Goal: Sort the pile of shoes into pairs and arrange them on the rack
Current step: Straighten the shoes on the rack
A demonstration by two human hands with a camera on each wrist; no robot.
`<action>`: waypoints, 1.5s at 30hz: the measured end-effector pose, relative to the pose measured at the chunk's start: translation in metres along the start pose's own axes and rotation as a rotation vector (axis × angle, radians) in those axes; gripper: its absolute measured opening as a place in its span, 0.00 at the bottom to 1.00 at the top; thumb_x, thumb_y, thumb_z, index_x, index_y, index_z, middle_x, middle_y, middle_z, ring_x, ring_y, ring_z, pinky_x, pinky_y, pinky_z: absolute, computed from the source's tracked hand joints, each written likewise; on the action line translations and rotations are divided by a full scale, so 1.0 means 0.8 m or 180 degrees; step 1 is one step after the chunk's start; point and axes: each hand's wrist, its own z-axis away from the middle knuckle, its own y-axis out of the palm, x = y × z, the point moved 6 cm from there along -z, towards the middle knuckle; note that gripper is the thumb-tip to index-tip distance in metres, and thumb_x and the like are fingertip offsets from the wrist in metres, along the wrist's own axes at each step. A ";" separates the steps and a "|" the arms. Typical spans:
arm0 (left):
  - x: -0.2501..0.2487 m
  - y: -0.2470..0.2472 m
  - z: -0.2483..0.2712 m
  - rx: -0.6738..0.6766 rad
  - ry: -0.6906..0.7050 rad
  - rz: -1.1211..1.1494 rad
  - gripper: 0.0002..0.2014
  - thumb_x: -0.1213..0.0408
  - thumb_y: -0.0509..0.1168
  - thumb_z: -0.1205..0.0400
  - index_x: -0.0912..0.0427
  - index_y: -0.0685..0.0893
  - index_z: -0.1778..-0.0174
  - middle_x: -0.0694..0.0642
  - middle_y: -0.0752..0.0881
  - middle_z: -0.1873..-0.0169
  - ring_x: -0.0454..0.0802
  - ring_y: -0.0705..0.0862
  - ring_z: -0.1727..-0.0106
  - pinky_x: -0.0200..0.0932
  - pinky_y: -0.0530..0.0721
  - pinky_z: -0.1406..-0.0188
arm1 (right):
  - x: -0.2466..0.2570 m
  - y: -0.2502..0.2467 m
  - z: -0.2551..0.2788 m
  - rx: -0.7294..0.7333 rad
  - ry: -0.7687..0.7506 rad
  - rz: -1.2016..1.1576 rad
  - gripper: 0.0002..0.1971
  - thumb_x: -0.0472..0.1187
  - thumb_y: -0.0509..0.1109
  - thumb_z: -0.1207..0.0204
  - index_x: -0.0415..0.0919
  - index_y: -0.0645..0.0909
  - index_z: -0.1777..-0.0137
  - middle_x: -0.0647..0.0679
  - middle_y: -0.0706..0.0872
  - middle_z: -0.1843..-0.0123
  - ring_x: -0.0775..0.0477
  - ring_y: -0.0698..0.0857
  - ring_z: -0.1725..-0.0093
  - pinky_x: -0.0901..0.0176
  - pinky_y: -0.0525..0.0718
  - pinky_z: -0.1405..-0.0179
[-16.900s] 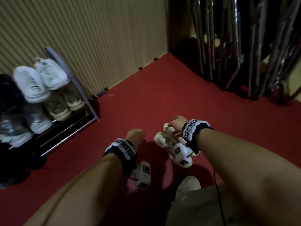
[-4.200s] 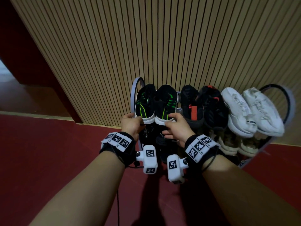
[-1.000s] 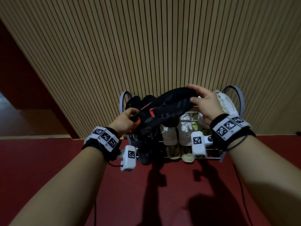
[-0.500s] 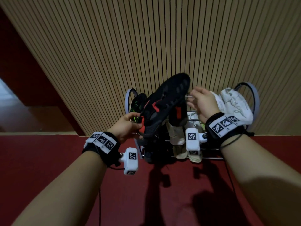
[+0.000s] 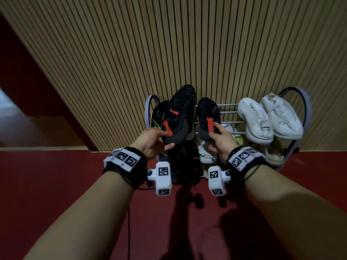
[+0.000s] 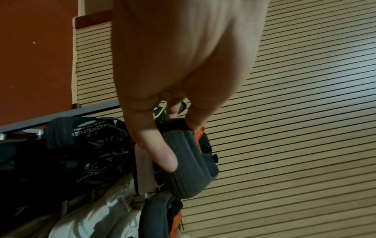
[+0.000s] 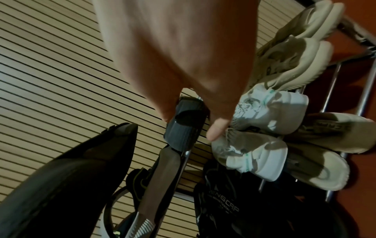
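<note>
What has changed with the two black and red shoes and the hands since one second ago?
Then both hands held one black and red shoe sideways across the top shelf. Now the left hand grips that shoe by the heel, toe up, while the right hand has let go and pinches the heel of its partner. The white pair and the rack stayed in place.

Dim warm light, heavy shadows on the floor [image 5: 56, 184], wide-angle edge bending, slight blur.
</note>
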 end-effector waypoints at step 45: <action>0.067 0.153 -0.092 -0.0148 -0.0215 -0.0066 0.17 0.76 0.48 0.14 0.59 0.81 0.56 0.60 0.87 0.58 0.56 0.86 0.58 0.50 0.90 0.74 | 0.025 -0.121 -0.002 -0.0679 0.0108 -0.1404 0.04 0.33 0.67 0.22 0.40 0.75 0.55 0.29 0.84 0.39 0.29 0.87 0.43 0.52 0.90 0.64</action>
